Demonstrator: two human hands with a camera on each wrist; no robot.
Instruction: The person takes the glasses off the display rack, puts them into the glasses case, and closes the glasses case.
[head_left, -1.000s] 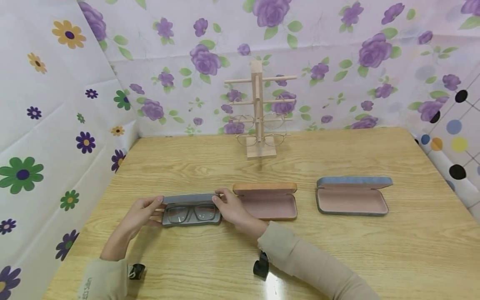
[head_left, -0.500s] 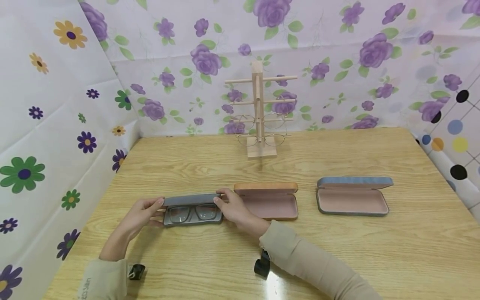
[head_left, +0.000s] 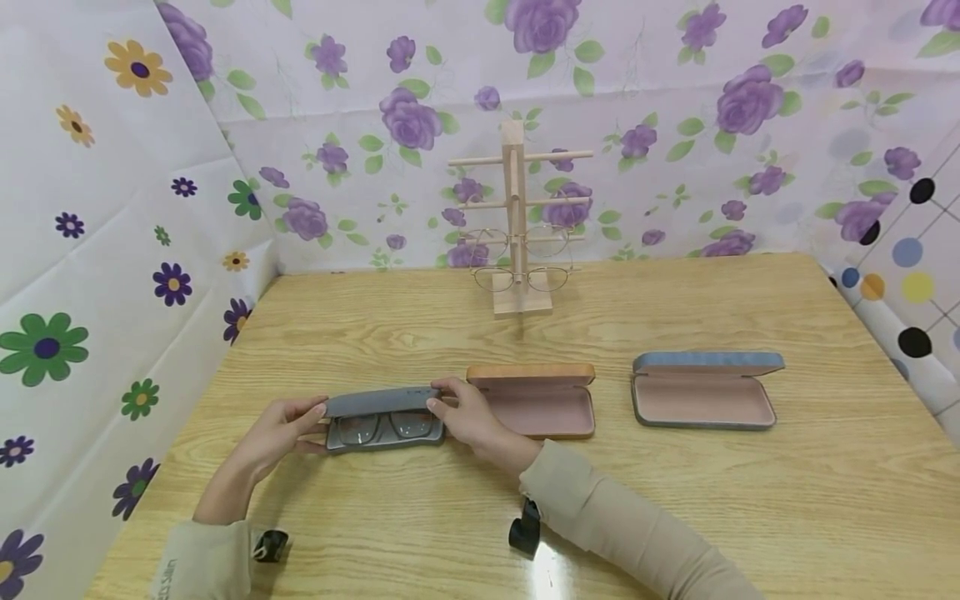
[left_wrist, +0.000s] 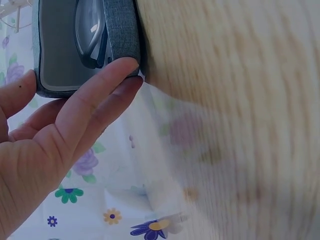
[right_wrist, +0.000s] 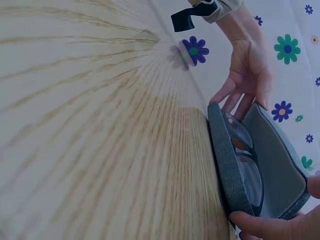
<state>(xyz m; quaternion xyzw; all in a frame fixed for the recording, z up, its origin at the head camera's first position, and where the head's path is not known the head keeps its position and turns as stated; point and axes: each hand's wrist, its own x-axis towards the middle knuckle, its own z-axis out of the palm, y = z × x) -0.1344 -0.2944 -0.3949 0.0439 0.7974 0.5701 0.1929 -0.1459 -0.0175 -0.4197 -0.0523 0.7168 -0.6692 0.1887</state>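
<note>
A grey-blue glasses case (head_left: pixel 381 402) lies on the wooden table at the front left, its lid tipped partway down. Black-framed glasses (head_left: pixel 358 430) rest folded in its base, their upper part hidden under the lid. My left hand (head_left: pixel 279 433) grips the case's left end, thumb at the lid's edge and fingers against the base in the left wrist view. At the other end, my right hand (head_left: pixel 474 423) holds the right corner with its thumb on the lid. Both hands on the case (right_wrist: pixel 227 160) show in the right wrist view, with the gap between lid and base.
Right beside my right hand stands an orange glasses case (head_left: pixel 532 412) with its lid raised. A blue glasses case (head_left: pixel 705 402) sits raised-lidded farther right. Behind them, a wooden display stand (head_left: pixel 513 183) carries thin-framed glasses (head_left: pixel 547 279). Patterned cloth (head_left: pixel 337 67) borders the table.
The grey-blue case's lid has swung lower toward the base, covering more of the glasses. Both hands keep their places at its two ends.
</note>
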